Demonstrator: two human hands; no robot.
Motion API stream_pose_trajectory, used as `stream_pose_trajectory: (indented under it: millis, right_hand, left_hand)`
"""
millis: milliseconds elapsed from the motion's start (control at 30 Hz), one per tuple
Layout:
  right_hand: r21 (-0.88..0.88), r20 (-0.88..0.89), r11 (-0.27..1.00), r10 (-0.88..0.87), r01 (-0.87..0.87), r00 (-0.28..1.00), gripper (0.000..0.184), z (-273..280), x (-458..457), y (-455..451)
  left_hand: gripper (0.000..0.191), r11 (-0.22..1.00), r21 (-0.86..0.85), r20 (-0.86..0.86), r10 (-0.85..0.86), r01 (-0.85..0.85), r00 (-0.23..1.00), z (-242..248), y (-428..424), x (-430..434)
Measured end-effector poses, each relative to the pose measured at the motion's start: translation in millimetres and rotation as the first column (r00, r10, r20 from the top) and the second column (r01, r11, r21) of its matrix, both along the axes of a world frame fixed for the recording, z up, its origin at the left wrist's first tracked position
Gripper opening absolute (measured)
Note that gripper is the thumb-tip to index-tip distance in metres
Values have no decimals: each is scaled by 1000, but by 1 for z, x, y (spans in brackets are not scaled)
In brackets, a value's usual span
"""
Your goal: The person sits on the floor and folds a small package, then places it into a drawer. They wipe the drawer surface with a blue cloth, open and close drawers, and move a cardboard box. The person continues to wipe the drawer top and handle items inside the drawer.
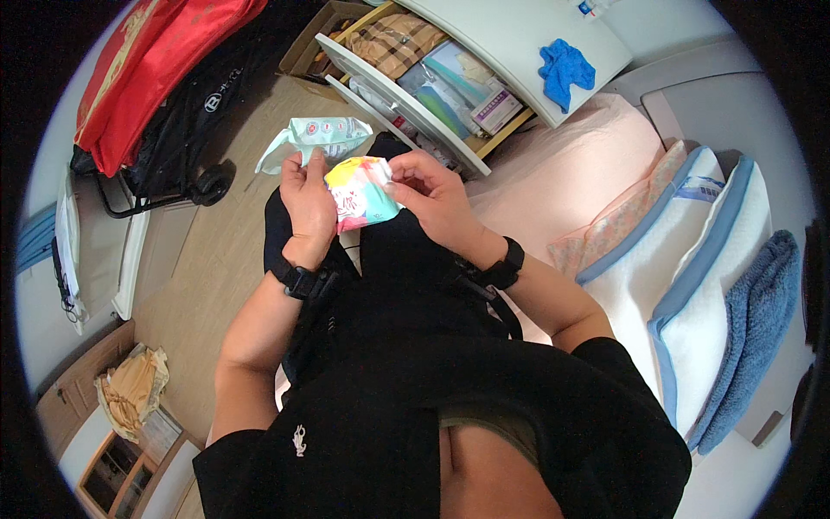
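Note:
Between my hands is a small soft packet [363,196] in yellow, pink, white and turquoise, with writing on its front. My left hand [309,201] grips its left edge, the thumb pointing up. The fingertips of my right hand [431,194] pinch the packet's upper right corner. Just beyond my left hand lies a pale green plastic package [331,133], its near left part crumpled; whether my left fingers touch it I cannot tell. Both hands are above my knees, in front of the opened drawer.
A white cabinet [480,26] has two drawers pulled out; the upper drawer [415,107] holds bags and boxes. A blue cloth [565,72] lies on top. At right are a pink-covered bed [551,168] and white pillows [635,279]. A black wheeled bag [188,123] stands at left.

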State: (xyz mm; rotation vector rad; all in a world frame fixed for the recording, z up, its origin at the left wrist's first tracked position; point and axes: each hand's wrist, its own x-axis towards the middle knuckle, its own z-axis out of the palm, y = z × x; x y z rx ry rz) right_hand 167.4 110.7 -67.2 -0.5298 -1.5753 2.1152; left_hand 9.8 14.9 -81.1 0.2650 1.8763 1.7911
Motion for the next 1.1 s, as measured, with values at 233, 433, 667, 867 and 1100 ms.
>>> stream_pose_trajectory:
  millis: [233, 433, 667, 867, 1100]
  right_hand:
    - [492, -33, 862, -117, 119, 993, 28, 8, 5, 9]
    - [614, 94, 787, -144, 56, 985, 20, 6, 3, 8]
    - [116, 156, 993, -42, 24, 987, 6, -5, 3, 5]
    - [70, 63, 997, 40, -45, 997, 11, -3, 3, 4]
    - [-44, -13, 992, 118, -118, 993, 19, 8, -2, -1]
  left_hand:
    - [22, 981, 32, -471, -156, 194, 868, 11, -7, 6]
    - [18, 980, 68, -407, -143, 186, 902, 16, -7, 8]
    - [20, 988, 132, -246, -49, 84, 968, 11, -6, 4]
    - [16, 997, 56, 132, 41, -49, 990, 1, -10, -10]
    - [44, 986, 130, 517, -155, 102, 842, -10, -14, -15]
